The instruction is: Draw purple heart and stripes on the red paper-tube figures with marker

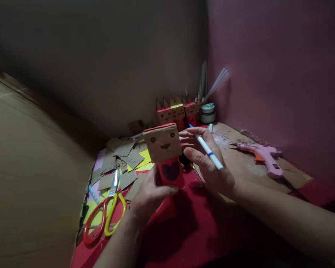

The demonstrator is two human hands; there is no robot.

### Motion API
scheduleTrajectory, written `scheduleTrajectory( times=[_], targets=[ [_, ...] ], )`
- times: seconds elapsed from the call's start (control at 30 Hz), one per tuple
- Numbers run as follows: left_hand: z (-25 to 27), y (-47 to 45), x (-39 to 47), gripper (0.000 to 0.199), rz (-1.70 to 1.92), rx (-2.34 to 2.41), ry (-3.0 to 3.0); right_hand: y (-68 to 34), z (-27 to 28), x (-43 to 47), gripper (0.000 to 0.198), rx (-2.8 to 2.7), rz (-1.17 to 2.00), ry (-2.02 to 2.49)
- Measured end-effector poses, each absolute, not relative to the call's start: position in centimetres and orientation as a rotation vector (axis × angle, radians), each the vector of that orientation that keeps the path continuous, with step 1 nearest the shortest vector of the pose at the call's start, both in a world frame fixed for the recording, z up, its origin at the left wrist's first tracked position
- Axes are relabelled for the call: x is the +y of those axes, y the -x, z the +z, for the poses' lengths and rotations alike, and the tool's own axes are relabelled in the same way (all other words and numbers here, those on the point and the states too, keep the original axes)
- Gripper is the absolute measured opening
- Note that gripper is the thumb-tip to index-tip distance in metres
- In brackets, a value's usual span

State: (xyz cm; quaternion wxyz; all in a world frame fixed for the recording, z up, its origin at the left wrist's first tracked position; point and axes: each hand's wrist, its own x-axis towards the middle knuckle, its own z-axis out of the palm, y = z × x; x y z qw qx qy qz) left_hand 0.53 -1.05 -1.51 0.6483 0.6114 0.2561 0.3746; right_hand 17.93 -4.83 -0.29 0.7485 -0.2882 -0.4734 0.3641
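Note:
My left hand [152, 197] is wrapped round the red body of a cardboard figure [164, 149]. The figure has a square brown head with a drawn face, a red top edge and a dark heart on its body. In my right hand [206, 160] a white marker [210, 152] with a blue tip lies in the crook between thumb and index finger, tip pointing up and away. My right fingertips are close beside the figure's head; whether they touch it I cannot tell. A large pair of scissors [111, 208] with red and yellow handles lies left of my left hand.
Cardboard and coloured paper scraps [128, 158] cover the table's left side. Behind stand several similar figures [177, 111], a lidded jar [208, 112] and pale glue sticks [219, 81]. A pink glue gun [264, 156] lies right. A big cardboard panel [36, 167] borders the left.

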Motion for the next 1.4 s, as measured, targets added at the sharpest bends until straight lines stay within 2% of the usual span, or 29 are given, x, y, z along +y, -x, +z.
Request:
scheduleTrajectory(
  times=[0.13,0.27,0.4,0.57,0.73,0.87,1.07,1.23,1.4],
  targets=[
    [-1.0,-0.8,-1.3,0.054,0.847,0.673,-1.534,-18.3,-0.3,-4.7,0.047,-1.099,0.866,0.597],
    [-0.3,-1.5,-1.9,0.046,0.899,0.913,-1.616,-18.2,0.1,-5.1,0.063,-1.115,0.843,0.66],
    [-1.0,-2.2,-2.2,0.055,0.992,1.122,-1.751,-18.0,0.6,-5.2,0.079,-1.096,0.858,0.767],
    [-2.5,-2.9,-2.1,0.054,1.138,1.165,-1.792,-17.9,0.9,-5.2,0.093,-1.042,0.94,0.811],
    [-3.1,-2.8,-1.7,0.06,1.208,1.115,-1.806,-18.3,0.4,-4.5,0.079,-0.998,0.931,0.814],
    [-3.0,-2.8,-1.7,0.058,1.188,1.097,-1.851,-19.0,0.3,-3.6,0.075,-0.942,0.963,0.71],
    [-3.2,-2.8,-1.1,0.067,1.116,1.154,-1.887,-19.5,0.7,-3.2,0.064,-0.933,0.92,0.746],
    [-3.9,-2.5,-0.4,0.072,1.074,1.154,-1.867,-19.7,0.4,-2.9,0.07,-0.903,0.97,0.705],
    [-3.1,-2.5,-0.5,0.064,0.98,1.062,-1.835,-19.8,0.4,-2.8,0.069,-0.921,0.945,0.733]
  ],
)
